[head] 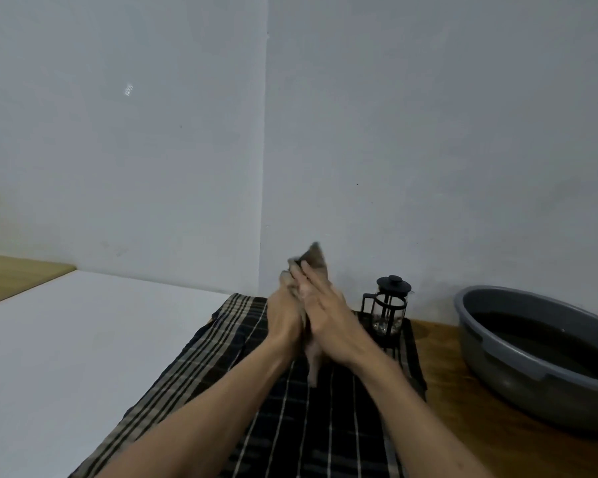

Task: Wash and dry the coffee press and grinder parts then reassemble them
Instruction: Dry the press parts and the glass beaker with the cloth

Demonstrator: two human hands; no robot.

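- Left hand (285, 313) and right hand (328, 313), frame centre, flat palm to palm, pressing a rag (313, 258) between straight fingers.
- Coffee press (387, 307) stands upright just right of them, nearest the right hand, on the checked cloth (221, 374).

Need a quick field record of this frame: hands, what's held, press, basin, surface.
left hand: raised above the checked cloth, palm pressed against a small rag
right hand: fingers straight, pressed flat against the other side of the rag
rag: brownish, blurred, sandwiched between both palms, ends sticking out above and below
coffee press: upright, lid on, standing on the far right corner of the checked cloth
checked cloth: dark plaid, spread on the table
basin: grey, right of the cloth, holds dark water
grinder parts: none visible
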